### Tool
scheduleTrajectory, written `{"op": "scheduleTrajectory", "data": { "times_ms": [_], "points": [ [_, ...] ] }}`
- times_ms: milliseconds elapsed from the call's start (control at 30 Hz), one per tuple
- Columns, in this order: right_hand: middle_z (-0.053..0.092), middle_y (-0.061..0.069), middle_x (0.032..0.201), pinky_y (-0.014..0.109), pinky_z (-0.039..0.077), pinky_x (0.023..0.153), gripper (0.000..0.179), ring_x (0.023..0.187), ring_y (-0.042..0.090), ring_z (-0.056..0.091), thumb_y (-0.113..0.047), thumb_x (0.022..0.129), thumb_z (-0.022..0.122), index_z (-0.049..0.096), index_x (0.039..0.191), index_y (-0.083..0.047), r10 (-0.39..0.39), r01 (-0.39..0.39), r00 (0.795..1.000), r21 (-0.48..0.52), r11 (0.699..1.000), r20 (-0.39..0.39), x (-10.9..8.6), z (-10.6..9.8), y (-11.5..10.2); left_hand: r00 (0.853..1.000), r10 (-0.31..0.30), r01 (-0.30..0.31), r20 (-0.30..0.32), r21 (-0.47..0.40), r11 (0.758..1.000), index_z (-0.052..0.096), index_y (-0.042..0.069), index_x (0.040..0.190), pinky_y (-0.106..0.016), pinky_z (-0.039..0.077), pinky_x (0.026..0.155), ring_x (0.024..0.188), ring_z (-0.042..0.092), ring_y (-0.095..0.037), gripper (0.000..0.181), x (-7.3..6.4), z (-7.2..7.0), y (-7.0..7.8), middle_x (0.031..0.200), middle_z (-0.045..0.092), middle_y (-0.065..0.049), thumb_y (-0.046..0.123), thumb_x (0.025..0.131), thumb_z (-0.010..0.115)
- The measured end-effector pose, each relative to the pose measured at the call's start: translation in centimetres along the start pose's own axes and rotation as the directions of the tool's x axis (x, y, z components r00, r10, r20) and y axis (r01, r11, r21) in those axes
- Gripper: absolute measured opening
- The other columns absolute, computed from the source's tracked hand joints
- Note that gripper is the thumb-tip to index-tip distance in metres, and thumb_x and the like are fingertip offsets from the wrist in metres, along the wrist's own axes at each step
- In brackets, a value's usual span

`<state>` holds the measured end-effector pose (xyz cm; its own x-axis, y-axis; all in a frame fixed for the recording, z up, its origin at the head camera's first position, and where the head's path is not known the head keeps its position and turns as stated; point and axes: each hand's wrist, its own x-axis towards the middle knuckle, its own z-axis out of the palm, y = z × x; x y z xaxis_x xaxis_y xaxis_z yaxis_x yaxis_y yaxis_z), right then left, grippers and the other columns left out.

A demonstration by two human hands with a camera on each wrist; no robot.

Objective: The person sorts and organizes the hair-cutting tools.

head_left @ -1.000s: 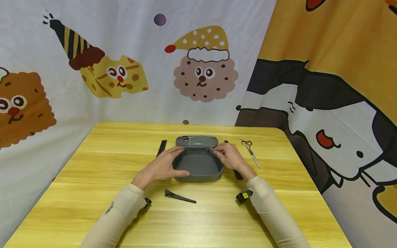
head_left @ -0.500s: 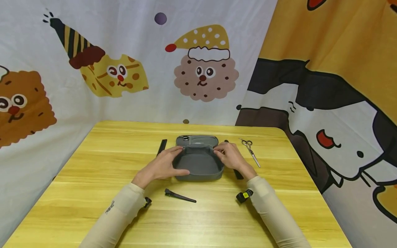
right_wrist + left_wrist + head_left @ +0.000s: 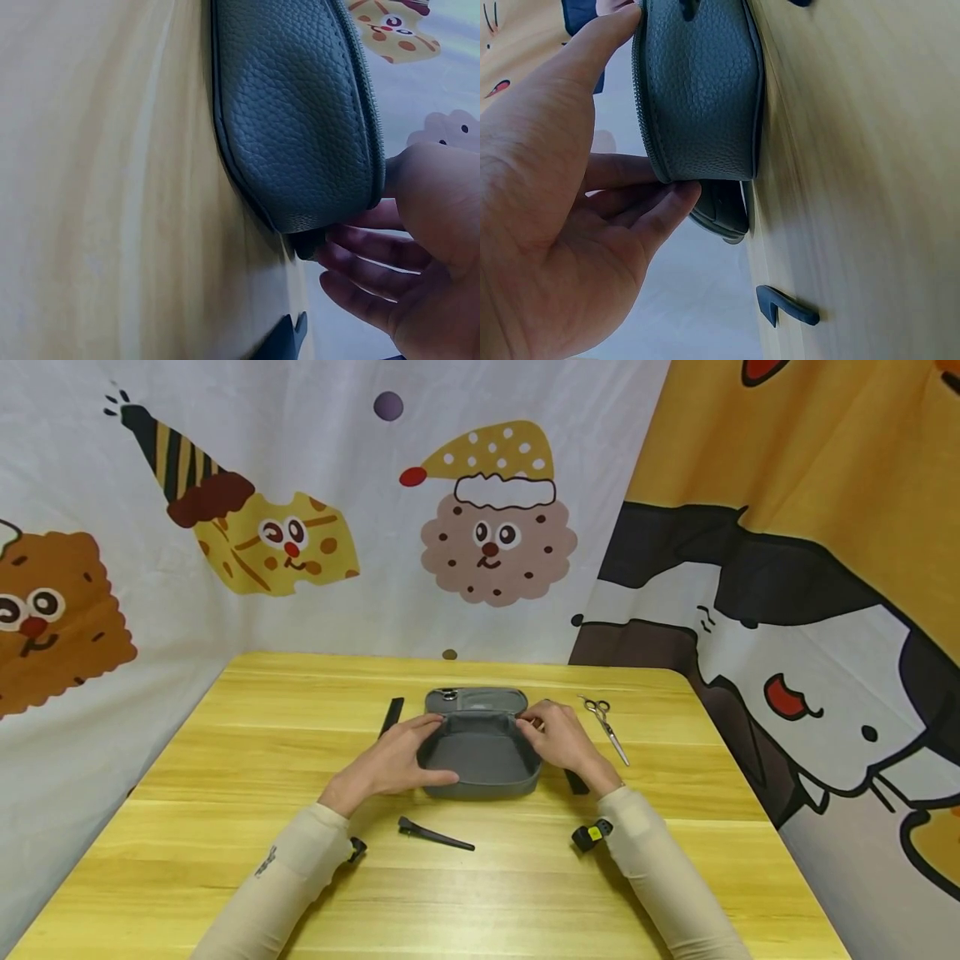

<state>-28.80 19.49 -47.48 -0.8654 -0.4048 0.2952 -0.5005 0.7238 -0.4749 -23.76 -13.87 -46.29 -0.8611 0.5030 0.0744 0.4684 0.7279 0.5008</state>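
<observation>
A grey zip case (image 3: 480, 764) with a pebbled, leather-like surface stands on the table, its lid (image 3: 491, 700) folded back. At its left side my left hand (image 3: 390, 760) holds the case, fingers at the back corner and thumb along the rim. The left wrist view shows these fingers (image 3: 667, 214) bent behind the corner. Opposite, my right hand (image 3: 558, 739) pinches the back right corner by the hinge. Its fingers (image 3: 367, 262) reach behind the case in the right wrist view. Nothing lies on the visible case floor. A small shiny item (image 3: 449, 695) shows at the lid's left.
On the wooden table (image 3: 480, 910), a black hair clip (image 3: 437, 834) lies in front of the case. Silver scissors (image 3: 606, 731) lie to the right. One flat black strip (image 3: 391, 717) is at the left; another dark strip (image 3: 576, 782) is partly hidden by the right hand.
The fingers of my right hand have shifted slightly at the corner. The left hand, the case and the loose things stay in place.
</observation>
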Motion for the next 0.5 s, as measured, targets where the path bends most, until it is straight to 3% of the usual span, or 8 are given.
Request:
{"op": "scheduleTrajectory", "data": {
  "times_ms": [233,500],
  "points": [
    [0.082,0.018,0.124,0.053,0.067,0.089,0.028,0.110,0.037,0.078,-0.027,0.114,0.071,0.084,0.124,-0.005,0.023,-0.023,1.000,-0.014,1.000,-0.015,0.0,-0.7,0.0,1.000,0.001,-0.001,-0.001,0.006,1.000,0.052,-0.004,0.166,-0.062,0.047,0.131,0.164,0.047,-0.045,0.104,0.0,0.0,0.0,0.177,0.047,-0.024,0.064,0.095,0.085],
    [0.073,0.024,0.146,0.063,0.062,0.107,0.053,0.130,0.044,0.073,-0.040,0.115,0.067,0.070,0.149,0.001,0.066,-0.063,0.997,-0.051,0.997,0.050,-0.3,-1.6,0.1,1.000,-0.001,0.001,0.003,-0.001,1.000,0.052,-0.004,0.166,-0.062,0.047,0.131,0.165,0.047,-0.045,0.104,0.0,0.0,0.0,0.177,0.047,-0.023,0.064,0.095,0.086]
  ]
}}
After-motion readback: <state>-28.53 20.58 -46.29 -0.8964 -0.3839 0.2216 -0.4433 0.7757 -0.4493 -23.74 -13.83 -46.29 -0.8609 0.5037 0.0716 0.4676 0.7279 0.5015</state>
